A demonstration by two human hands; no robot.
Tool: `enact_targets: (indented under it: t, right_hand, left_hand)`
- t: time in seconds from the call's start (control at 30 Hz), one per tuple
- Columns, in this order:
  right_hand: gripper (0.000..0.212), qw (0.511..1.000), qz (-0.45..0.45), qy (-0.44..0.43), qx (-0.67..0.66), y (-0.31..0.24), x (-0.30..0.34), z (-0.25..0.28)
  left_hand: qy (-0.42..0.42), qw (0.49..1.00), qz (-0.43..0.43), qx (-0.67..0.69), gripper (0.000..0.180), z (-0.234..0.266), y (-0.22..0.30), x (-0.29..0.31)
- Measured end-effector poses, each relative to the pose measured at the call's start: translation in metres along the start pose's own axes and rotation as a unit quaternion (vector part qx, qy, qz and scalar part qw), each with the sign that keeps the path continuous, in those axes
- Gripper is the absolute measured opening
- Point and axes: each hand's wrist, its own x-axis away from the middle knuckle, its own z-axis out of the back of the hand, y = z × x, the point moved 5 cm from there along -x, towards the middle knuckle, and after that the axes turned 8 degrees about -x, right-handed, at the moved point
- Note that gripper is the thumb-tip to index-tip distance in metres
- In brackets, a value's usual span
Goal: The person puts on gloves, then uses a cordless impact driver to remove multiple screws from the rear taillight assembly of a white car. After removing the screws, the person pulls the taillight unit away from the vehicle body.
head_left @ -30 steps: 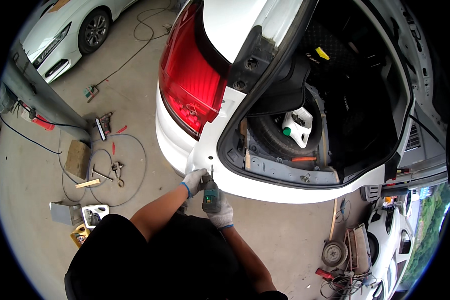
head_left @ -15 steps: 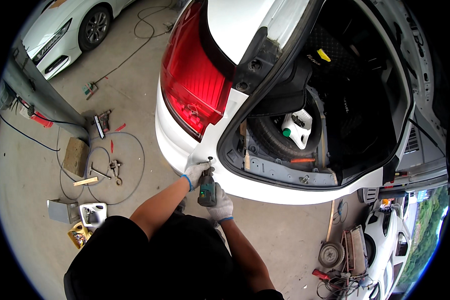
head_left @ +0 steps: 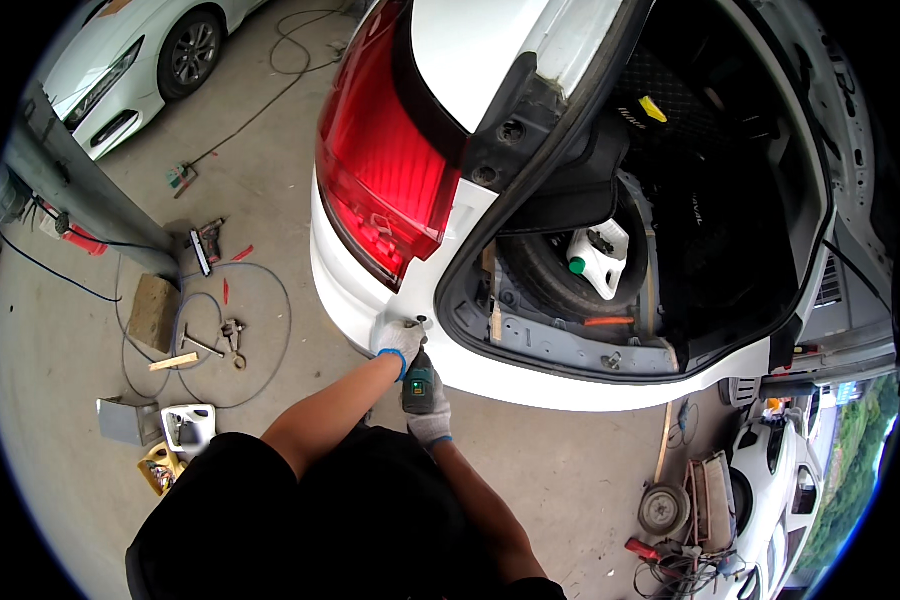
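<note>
In front of me, a dark green and black cordless drill (head_left: pixel 420 388) points at the white rear body panel (head_left: pixel 400 305) of a car, below its red tail light (head_left: pixel 385 170). A small black round piece (head_left: pixel 422 319) shows at the drill's front end, close to the panel; whether it touches cannot be made out. My right hand (head_left: pixel 431 418), in a pale knit glove, is closed round the drill from the right, its fingers partly hidden. Gloved too, my left hand (head_left: pixel 402 338) is closed at the drill's front, against the panel, with its fingertips largely hidden.
The open trunk at right holds a spare tyre (head_left: pixel 540 275) and a white jug (head_left: pixel 600 258). On the floor at left lie a looped hose (head_left: pixel 288 325), a second power tool (head_left: pixel 208 245), a block (head_left: pixel 154 312) and cut-open containers (head_left: pixel 188 428). A post (head_left: pixel 100 190) stands beyond.
My left hand has shifted slightly right and away from me along the panel. My right hand and the drill's rear have moved a little toward me, and the drill has turned slightly.
</note>
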Motion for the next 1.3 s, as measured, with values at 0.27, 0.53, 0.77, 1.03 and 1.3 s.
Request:
enact_targets:
  t: [0.27,0.53,0.77,1.03,1.3]
  right_hand:
    - [0.089,0.998,-0.041,-0.030,0.046,-0.010,-0.003,-0.003]
    - [0.090,0.997,0.017,-0.023,0.075,-0.014,-0.001,0.004]
    - [0.080,0.995,0.084,0.022,0.049,-0.021,0.005,0.009]
    - [0.078,0.985,0.046,-0.052,0.159,-0.024,0.000,0.023]
    - [0.098,0.992,0.024,-0.093,0.077,-0.048,0.007,0.057]
  left_hand:
    - [-0.052,0.980,0.020,0.192,0.018,-0.005,-0.006,0.000]
    - [-0.064,0.979,0.035,0.193,0.021,-0.006,-0.009,-0.004]
    - [-0.080,0.974,0.063,0.201,0.028,-0.007,-0.004,0.005]
    - [-0.055,0.965,0.088,0.239,0.018,-0.007,0.002,0.011]
    - [-0.024,0.990,0.083,0.113,0.015,-0.013,-0.016,-0.025]
